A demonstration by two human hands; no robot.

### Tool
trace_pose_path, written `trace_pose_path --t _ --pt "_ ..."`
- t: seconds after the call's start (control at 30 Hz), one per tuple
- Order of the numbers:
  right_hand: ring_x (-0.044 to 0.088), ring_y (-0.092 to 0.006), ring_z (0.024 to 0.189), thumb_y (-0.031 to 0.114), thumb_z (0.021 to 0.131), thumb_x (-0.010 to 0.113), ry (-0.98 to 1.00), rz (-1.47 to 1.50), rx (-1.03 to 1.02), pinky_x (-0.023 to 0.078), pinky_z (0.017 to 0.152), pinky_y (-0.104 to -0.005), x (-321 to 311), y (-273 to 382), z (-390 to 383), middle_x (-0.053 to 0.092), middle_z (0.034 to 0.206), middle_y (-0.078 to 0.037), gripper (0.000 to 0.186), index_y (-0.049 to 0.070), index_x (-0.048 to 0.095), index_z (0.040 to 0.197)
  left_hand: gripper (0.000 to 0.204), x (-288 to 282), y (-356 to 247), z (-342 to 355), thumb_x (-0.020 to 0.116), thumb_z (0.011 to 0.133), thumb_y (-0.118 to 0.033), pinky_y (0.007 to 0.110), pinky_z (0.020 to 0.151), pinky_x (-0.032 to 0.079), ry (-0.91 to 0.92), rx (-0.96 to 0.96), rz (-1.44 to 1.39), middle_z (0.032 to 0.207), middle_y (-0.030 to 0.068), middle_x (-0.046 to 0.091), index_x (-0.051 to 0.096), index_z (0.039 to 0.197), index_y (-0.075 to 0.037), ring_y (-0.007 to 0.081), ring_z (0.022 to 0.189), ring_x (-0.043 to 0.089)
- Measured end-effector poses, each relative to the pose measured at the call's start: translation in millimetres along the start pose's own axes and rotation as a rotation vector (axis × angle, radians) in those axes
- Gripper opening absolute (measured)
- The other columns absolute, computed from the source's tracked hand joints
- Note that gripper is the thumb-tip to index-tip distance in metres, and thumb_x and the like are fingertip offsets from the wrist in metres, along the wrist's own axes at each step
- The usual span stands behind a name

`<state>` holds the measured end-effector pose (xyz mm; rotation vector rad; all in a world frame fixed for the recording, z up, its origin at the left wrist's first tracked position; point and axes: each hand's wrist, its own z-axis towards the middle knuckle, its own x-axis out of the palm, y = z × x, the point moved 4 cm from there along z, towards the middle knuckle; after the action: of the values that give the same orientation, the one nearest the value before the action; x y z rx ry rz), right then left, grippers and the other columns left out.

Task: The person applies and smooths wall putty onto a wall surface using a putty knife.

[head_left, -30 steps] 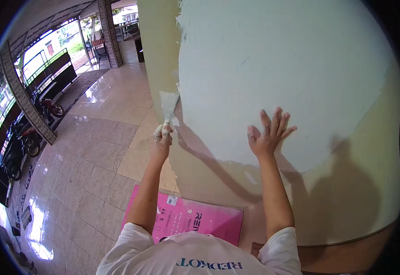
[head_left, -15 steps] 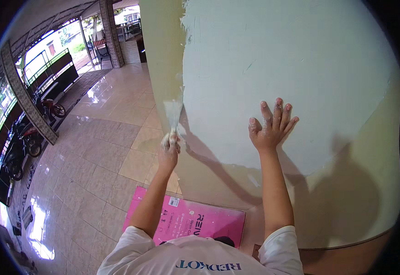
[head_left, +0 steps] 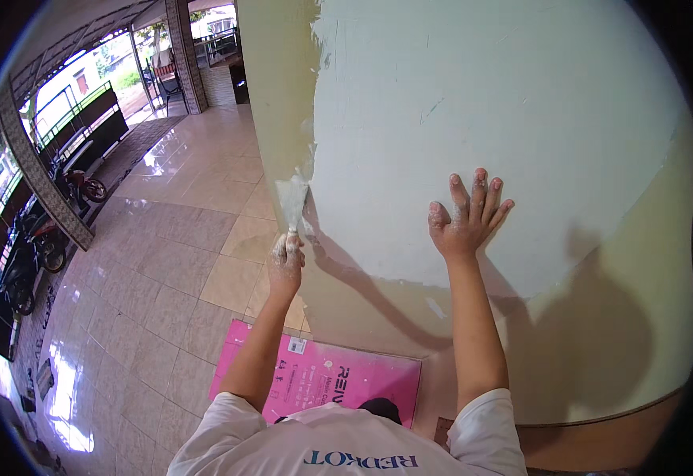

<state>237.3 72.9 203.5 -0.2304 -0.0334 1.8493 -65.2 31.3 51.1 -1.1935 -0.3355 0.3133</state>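
My left hand (head_left: 286, 258), dusted with white, grips a putty knife (head_left: 290, 202) by its handle, with its pale, filler-smeared blade at the left border of a white coated patch (head_left: 450, 95) on the cream wall (head_left: 271, 95). A rough edge runs between coat and bare paint. My right hand (head_left: 465, 218) rests spread and flat on the white patch, fingertips up, with white residue on its fingers. Shadows of my arms and head fall on the wall.
Pink cardboard (head_left: 319, 377) lies on the tiled floor (head_left: 148, 278) at the wall's foot, below my arms. At left stand parked motorbikes (head_left: 37, 254), a tiled post (head_left: 45, 166) and a dark railing gate (head_left: 104, 119). Another column (head_left: 188, 55) stands farther back.
My left hand and the knife have moved a little down since a second ago. My right hand has shifted slightly up the white patch, still spread.
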Motion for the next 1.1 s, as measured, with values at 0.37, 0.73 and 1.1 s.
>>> trace_pose_path --t 0.37,0.73,1.1 --pt "0.022 -0.0312 0.141 0.045 0.092 0.044 -0.018 -0.014 -0.003 0.001 0.113 -0.0555 0 -4 -3 0.037 0.148 -0.006 0.047 0.027 0.048 0.135 0.037 9 -22 6 0.044 0.098 -0.036 0.029 0.049 0.038 0.000 0.037 0.065 0.054 0.0027 0.047 0.055 0.081 -0.004 0.0107 0.050 0.048" --pt "0.022 -0.0313 0.141 0.046 0.091 0.046 0.007 -0.017 0.005 0.000 0.113 -0.0561 0 -6 -5 0.036 0.149 -0.006 0.047 0.029 0.048 0.135 0.037 14 13 -13 0.043 0.099 -0.035 0.029 0.051 0.040 0.029 -0.049 0.130 0.053 0.0041 0.048 0.055 0.084 -0.003 0.0120 0.051 0.050" --pt "0.022 -0.0313 0.141 0.046 0.092 0.044 -0.012 -0.007 -0.013 0.000 0.113 -0.0558 3 -4 -6 0.037 0.148 -0.006 0.047 0.028 0.047 0.136 0.036 22 12 -18 0.043 0.099 -0.034 0.028 0.053 0.040 0.051 -0.078 0.055 0.055 0.0040 0.048 0.055 0.086 -0.003 0.0116 0.053 0.049"
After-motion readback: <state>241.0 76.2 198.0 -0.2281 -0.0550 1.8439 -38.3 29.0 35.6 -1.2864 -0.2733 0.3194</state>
